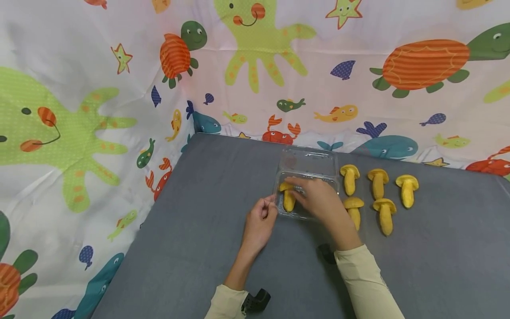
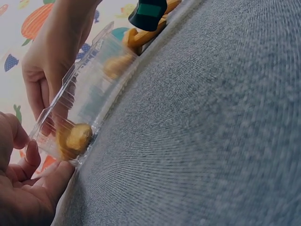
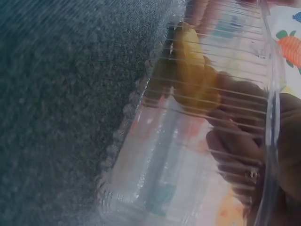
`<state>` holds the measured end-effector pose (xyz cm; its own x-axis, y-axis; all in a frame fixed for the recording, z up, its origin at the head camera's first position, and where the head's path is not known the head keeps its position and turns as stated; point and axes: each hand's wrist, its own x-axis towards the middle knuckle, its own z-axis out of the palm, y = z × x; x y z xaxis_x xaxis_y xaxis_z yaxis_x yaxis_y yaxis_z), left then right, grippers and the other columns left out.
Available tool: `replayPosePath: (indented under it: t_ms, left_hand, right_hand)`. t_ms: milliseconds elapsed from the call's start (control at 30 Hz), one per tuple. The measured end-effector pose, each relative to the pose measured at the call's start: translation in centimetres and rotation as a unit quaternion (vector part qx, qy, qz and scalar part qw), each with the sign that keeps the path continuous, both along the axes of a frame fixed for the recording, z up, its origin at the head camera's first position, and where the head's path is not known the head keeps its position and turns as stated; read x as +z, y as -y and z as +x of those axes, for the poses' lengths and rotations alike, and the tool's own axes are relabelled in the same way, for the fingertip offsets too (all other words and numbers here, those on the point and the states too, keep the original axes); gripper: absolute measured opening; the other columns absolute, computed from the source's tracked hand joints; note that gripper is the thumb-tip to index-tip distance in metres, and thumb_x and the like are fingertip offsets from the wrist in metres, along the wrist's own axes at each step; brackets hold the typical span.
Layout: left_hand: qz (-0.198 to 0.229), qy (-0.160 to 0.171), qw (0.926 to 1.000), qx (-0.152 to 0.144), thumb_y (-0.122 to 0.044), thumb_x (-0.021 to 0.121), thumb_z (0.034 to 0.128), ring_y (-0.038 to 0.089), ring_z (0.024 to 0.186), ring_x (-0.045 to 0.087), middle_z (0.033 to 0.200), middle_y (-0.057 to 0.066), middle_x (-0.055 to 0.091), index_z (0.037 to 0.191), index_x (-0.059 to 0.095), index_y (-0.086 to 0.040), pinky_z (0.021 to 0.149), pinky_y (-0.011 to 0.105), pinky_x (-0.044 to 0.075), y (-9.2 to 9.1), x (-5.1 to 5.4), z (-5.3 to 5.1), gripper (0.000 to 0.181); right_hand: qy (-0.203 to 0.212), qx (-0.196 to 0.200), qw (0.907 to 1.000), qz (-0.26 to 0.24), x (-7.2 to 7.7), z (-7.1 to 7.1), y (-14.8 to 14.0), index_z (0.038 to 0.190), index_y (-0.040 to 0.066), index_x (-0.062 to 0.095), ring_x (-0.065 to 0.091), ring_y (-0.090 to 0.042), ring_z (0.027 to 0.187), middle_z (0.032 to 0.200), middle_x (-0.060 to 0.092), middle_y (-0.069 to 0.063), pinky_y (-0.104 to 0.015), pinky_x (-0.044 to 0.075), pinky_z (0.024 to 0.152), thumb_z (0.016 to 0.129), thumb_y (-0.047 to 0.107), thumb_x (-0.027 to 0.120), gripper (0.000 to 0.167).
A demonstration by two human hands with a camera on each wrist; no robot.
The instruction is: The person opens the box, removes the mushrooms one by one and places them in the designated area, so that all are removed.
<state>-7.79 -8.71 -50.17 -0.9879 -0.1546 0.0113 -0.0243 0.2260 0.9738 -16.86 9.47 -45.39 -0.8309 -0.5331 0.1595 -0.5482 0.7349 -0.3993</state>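
Observation:
A clear plastic clamshell container [image 1: 308,215] lies on the table with its lid folded back. My left hand [image 1: 260,221] pinches the container's left edge near the front corner, also seen in the left wrist view. Inside, at the left end, lies a yellow mushroom [image 1: 288,201], cap toward the back. My right hand [image 1: 318,197] reaches into the container from the right, forefinger and thumb on either side of the mushroom's cap. Through the ribbed wall, the right wrist view shows the mushroom [image 3: 193,70] beside the right fingers [image 3: 235,136].
Several more yellow mushrooms [image 1: 385,217] lie in two rough rows right of the container; one is partly behind the right forearm. The grey table [image 1: 191,221] meets a sea-animal curtain [image 1: 247,110] at the back and left. Each wrist wears a dark camera [image 1: 256,301].

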Motion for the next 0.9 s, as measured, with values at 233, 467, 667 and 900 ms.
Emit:
replayPosePath:
  t_ms: [233, 467, 667, 900]
  left_hand:
    - [-0.006, -0.004, 1.0000, 0.003, -0.019, 0.058, 0.1065, 0.013, 0.107, 0.062, 0.140, 0.000, 0.070, 0.089, 0.062, -0.012, 0.085, 0.030, 0.049, -0.1, -0.1, -0.1, 0.019]
    - [-0.007, -0.006, 1.0000, 0.002, -0.018, 0.058, 0.1058, 0.014, 0.100, 0.062, 0.139, 0.002, 0.070, 0.089, 0.062, -0.012, 0.081, 0.028, 0.048, 0.0, -0.3, -0.1, 0.018]
    - [-0.005, 0.000, 1.0000, 0.001, -0.017, 0.060, 0.1051, 0.013, 0.102, 0.062, 0.140, 0.003, 0.070, 0.090, 0.064, -0.011, 0.083, 0.027, 0.049, -0.1, -0.2, -0.2, 0.017]
    - [-0.004, -0.004, 1.0000, 0.002, -0.018, 0.059, 0.1050, 0.013, 0.104, 0.062, 0.140, 0.003, 0.069, 0.090, 0.063, -0.011, 0.085, 0.028, 0.049, 0.0, -0.3, -0.2, 0.017]
  right_hand:
    - [-0.011, -0.034, 0.9993, 0.001, -0.2, 0.1, 0.1, 0.130, 0.017, 0.076, 0.059, -0.018, 0.063, 0.100, 0.080, -0.005, -0.042, 0.052, 0.061, 0.094, 0.023, 0.083, 0.037]
    - [-0.017, -0.059, 0.9981, 0.006, -0.5, 0.2, 0.1, 0.127, 0.015, 0.077, 0.067, -0.023, 0.068, 0.100, 0.080, -0.008, -0.047, 0.054, 0.061, 0.094, 0.025, 0.083, 0.035]
    - [-0.020, -0.067, 0.9975, 0.010, -0.9, 0.2, 0.0, 0.125, 0.016, 0.078, 0.069, -0.026, 0.070, 0.103, 0.081, -0.008, -0.047, 0.054, 0.061, 0.093, 0.028, 0.084, 0.035]
    - [-0.026, -0.064, 0.9976, 0.003, -1.1, 0.1, 0.1, 0.121, 0.015, 0.079, 0.066, -0.021, 0.065, 0.099, 0.080, -0.006, -0.044, 0.054, 0.058, 0.093, 0.028, 0.085, 0.032]
